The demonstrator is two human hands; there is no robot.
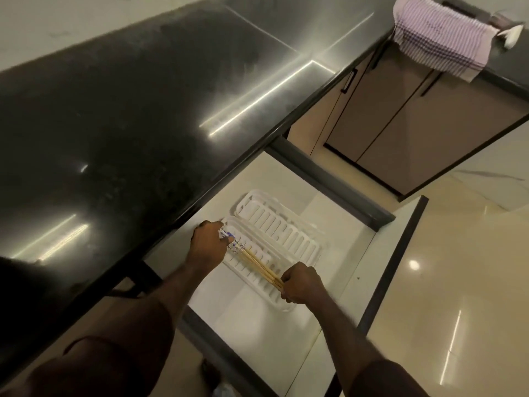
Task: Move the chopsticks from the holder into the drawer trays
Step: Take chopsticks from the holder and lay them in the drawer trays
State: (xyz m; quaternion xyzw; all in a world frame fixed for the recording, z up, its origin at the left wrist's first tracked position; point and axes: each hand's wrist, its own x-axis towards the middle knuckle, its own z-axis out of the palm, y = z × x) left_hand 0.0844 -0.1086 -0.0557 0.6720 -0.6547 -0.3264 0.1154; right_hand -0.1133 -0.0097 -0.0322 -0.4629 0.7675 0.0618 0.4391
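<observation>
Head view: I see both hands holding the chopsticks (259, 265), left hand (210, 243) and right hand (300, 283) at opposite ends, low over the near tray (289, 305) in the drawer (383, 277). I think laying them down flat comes next.

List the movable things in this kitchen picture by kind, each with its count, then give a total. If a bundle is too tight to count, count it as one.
White slotted trays in the open drawer: 2 (nearer tray, farther tray)
Bundle of wooden chopsticks, held at both ends by the left hand and right hand: 1
Striped towel on the counter: 1
Total: 4
</observation>
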